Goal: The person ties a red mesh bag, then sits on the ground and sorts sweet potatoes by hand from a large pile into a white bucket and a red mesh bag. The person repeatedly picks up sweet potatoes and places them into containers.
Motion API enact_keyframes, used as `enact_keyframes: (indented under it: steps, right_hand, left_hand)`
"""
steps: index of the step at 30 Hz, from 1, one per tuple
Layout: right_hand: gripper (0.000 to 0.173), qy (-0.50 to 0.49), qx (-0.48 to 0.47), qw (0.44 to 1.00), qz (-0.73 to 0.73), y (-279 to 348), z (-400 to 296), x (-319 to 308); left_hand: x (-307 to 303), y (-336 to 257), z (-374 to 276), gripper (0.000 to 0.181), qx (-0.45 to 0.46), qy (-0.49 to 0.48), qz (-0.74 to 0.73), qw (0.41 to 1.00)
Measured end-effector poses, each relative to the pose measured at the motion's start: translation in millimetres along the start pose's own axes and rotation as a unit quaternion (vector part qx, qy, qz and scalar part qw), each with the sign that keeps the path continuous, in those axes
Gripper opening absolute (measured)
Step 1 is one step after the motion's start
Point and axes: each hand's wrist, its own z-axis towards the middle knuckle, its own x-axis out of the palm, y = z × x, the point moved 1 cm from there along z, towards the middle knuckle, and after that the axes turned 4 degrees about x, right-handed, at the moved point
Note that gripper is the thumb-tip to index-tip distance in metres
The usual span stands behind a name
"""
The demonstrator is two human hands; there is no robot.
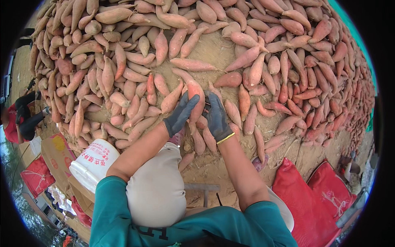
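Note:
My left hand (181, 115), in a dark work glove, lies along the left side of a large, long sweet potato (195, 96). On the other side is my right hand (217, 115), gloved alike with a yellow cuff edge, its fingers bent beside the root. The sweet potato is between both hands; whether the right fingers touch it is hard to tell. Smaller sweet potatoes (199, 142) lie on the soil below the hands. Another long sweet potato (194, 64) lies crosswise just beyond them. A big heap of sweet potatoes (135, 58) spreads around.
At the lower left stand a white plastic bucket (95, 160) with red writing and a cardboard box (55, 160). Red mesh sacks (296, 197) lie at the lower right. Another person (23, 117) is at the far left. A green sheet (355, 34) edges the heap.

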Motion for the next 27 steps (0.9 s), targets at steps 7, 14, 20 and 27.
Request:
enact_keyframes:
  steps: [7, 14, 20, 27]
  right_hand:
    - [0.035, -0.090, -0.081, 0.979, -0.167, 8, -26, -22]
    - [0.044, -0.064, 0.041, 0.994, 0.079, -6, -28, -43]
    - [0.061, -0.118, -0.065, 0.979, -0.153, 51, -42, 34]
    - [0.074, -0.061, -0.043, 0.984, 0.160, 41, -16, -4]
  left_hand:
    - [-11, -15, 30, 0.042, 0.149, 0.120, 0.460, 0.867]
    - [-47, -43, 130, 0.049, 0.228, -0.043, 0.807, 0.543]
    - [-63, -47, 131, 0.056, 0.007, 0.025, 0.591, 0.806]
    - [-30, -41, 60, 0.041, -0.106, 0.133, -0.011, 0.985]
